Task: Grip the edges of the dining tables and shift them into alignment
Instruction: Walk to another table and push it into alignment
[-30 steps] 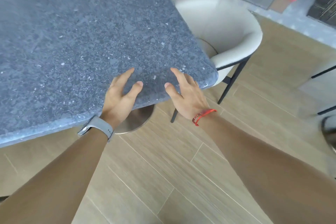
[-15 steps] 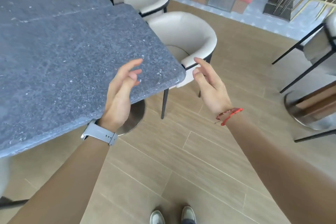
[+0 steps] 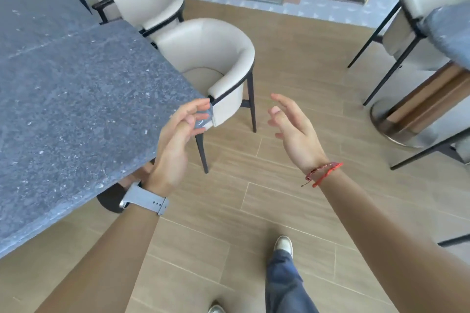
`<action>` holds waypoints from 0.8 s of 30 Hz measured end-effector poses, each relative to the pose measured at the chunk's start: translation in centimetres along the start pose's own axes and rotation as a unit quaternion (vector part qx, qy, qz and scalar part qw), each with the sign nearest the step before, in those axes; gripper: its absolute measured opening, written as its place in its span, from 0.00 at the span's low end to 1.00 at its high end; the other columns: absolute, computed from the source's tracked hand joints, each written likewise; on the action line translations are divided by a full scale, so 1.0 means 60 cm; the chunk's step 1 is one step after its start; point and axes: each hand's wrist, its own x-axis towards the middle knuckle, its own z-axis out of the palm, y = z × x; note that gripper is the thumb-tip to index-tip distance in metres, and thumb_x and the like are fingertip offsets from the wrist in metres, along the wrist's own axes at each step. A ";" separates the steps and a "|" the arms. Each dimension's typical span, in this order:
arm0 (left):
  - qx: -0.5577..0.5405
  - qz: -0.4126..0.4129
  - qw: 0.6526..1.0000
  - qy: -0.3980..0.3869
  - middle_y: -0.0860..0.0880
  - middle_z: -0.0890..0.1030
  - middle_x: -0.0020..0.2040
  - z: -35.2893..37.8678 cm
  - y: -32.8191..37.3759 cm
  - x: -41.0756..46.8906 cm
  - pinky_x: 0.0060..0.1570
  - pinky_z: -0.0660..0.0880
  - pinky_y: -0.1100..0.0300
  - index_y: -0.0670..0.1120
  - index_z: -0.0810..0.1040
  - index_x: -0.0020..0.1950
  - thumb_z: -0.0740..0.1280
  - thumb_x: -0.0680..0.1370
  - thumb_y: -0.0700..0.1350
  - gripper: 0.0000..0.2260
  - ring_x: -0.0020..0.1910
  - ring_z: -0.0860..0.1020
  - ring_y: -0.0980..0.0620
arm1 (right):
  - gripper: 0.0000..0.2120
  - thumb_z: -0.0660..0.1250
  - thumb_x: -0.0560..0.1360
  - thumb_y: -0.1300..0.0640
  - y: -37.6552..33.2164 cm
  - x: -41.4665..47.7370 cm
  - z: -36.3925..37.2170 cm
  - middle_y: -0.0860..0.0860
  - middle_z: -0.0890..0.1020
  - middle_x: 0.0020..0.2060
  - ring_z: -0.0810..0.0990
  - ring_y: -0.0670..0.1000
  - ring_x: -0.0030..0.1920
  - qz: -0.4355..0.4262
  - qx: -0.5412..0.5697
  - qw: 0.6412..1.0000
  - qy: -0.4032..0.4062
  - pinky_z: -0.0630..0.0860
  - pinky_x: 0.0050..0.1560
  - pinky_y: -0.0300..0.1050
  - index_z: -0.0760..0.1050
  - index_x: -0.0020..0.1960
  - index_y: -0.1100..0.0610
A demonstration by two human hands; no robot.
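Note:
A dark grey speckled stone dining table [image 3: 76, 109] fills the left of the head view; a faint seam near the top left shows where a second grey table [image 3: 30, 2] meets it. My left hand [image 3: 178, 140], with a grey watch on the wrist, hovers in front of the near right corner of the table with relaxed fingers and holds nothing. My right hand [image 3: 292, 129], with a red cord bracelet, is lifted over the floor to the right of that corner, fingers loosely spread, apart from the table.
Three cream chairs with black legs [image 3: 211, 66] stand along the table's right side. Another grey table [image 3: 452, 33] with a chair and a round metal base [image 3: 396, 124] is at the right. Wood-plank floor [image 3: 254, 198] lies between; my leg and shoes show below.
Both hands have come off the table's near corner and lifted away, the right one moving further right. The view has pulled back, and the table now lies further left.

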 end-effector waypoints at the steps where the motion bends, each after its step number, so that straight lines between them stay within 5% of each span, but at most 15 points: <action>1: 0.000 -0.003 1.000 -0.002 0.47 0.80 0.65 0.020 -0.004 0.022 0.63 0.75 0.51 0.53 0.78 0.63 0.59 0.76 0.58 0.20 0.65 0.78 0.45 | 0.11 0.61 0.82 0.45 0.004 0.018 -0.020 0.28 0.80 0.48 0.79 0.42 0.61 0.000 0.001 1.000 0.002 0.74 0.68 0.54 0.72 0.62 0.30; 13: 0.001 -0.021 0.999 0.031 0.45 0.80 0.66 0.256 -0.054 0.323 0.63 0.75 0.50 0.52 0.78 0.65 0.59 0.76 0.61 0.22 0.65 0.78 0.46 | 0.17 0.59 0.75 0.38 0.014 0.315 -0.265 0.39 0.81 0.58 0.80 0.41 0.60 0.012 0.028 0.999 0.015 0.73 0.70 0.55 0.74 0.63 0.34; 24: 0.000 -0.042 0.998 0.041 0.48 0.81 0.64 0.319 -0.139 0.563 0.64 0.75 0.45 0.54 0.81 0.63 0.59 0.77 0.60 0.20 0.63 0.79 0.46 | 0.16 0.60 0.76 0.38 0.045 0.575 -0.310 0.38 0.80 0.57 0.79 0.44 0.62 0.033 0.027 0.999 -0.007 0.73 0.69 0.55 0.74 0.63 0.34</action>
